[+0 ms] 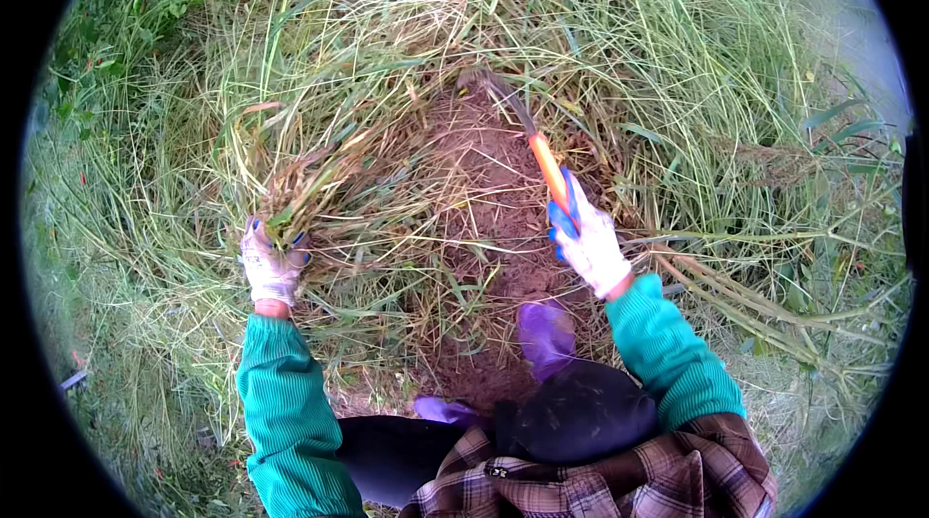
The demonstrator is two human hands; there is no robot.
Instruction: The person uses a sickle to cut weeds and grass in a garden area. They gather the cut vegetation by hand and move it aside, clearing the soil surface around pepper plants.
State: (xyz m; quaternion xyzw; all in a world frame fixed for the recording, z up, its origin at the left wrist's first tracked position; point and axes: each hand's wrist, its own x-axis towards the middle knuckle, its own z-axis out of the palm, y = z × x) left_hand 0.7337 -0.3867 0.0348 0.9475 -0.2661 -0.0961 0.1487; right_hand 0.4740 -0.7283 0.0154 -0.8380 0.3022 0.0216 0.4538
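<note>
In my right hand (pixel 589 242), gloved in white and blue, is the orange handle of a sickle (pixel 543 155). Its dark curved blade reaches forward to the grass edge, and the tip is blurred among the stems. At the left, my gloved left hand (pixel 274 264) is closed around a bunch of grass stalks (pixel 312 191), partly green and partly dry. Between the two hands lies a strip of bare reddish-brown soil (pixel 497 191) with loose straw scattered over it.
Tall grass (pixel 675 31) stands ahead and to the right. Leafy plants (pixel 156 10) with small red spots grow at the left rim. Thick branching stems (pixel 755 300) lie at the right. My purple boots (pixel 546 336) rest on soil close to my knees.
</note>
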